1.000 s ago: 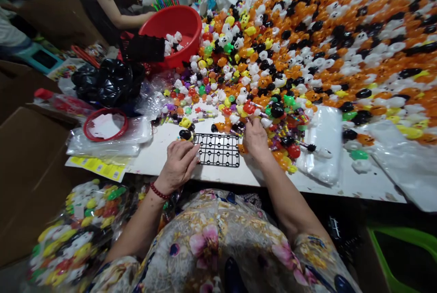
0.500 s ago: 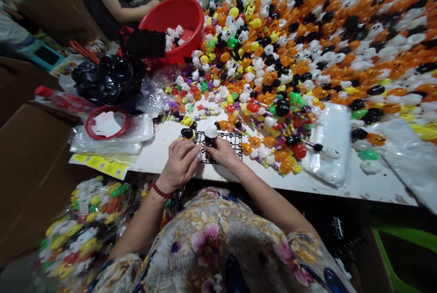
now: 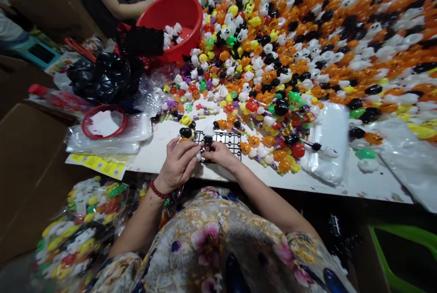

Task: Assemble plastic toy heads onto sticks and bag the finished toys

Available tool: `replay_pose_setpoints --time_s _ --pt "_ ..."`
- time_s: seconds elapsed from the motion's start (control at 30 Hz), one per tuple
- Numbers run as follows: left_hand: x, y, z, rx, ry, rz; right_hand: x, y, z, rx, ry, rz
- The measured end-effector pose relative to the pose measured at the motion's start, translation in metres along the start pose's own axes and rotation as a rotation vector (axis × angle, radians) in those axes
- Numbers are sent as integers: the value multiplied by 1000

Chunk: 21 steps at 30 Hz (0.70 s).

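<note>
Head view, left hand: left hand at the near-left end of a black grid tray, fingers curled, tips close to the other hand; whether its grip has hold of anything, cannot tell.
Right hand: right hand over the tray; grip closed in a pinch on the black stem of a white-topped piece.
White-topped piece: upright above the tray's left part, between the two hands; white top blurred; whether seated in a slot, cannot tell.
Grid tray: flat on the white table, near its front edge.
Dark piece: black rounded piece, just beyond the left fingers.
Heap: orange, white and black toys, far and right.
Left side: red basket on clear bags; red basin farther back, white pieces inside.
Co-worker: bare forearm near the basin.
</note>
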State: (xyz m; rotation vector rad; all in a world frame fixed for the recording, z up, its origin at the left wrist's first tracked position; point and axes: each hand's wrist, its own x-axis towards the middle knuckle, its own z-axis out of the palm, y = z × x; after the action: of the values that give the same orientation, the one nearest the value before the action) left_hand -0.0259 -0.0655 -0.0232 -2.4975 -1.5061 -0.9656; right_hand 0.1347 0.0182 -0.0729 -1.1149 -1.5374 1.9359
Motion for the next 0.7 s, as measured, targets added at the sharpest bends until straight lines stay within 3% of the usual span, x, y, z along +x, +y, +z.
replay_pose_setpoints --time_s 0.1,0.37,0.5,0.7 --pt "-2 -1 2 -11 -8 -38 4 -4 5 -73 -13 22" --pt "2 1 -4 -44 7 -38 5 -5 -1 -235 131 -34" --pt "11 -2 -12 -35 -81 -70 4 -4 1 -368 115 -116" --pt "31 -16 -20 -9 -302 -28 6 -1 3 -454 115 -114"
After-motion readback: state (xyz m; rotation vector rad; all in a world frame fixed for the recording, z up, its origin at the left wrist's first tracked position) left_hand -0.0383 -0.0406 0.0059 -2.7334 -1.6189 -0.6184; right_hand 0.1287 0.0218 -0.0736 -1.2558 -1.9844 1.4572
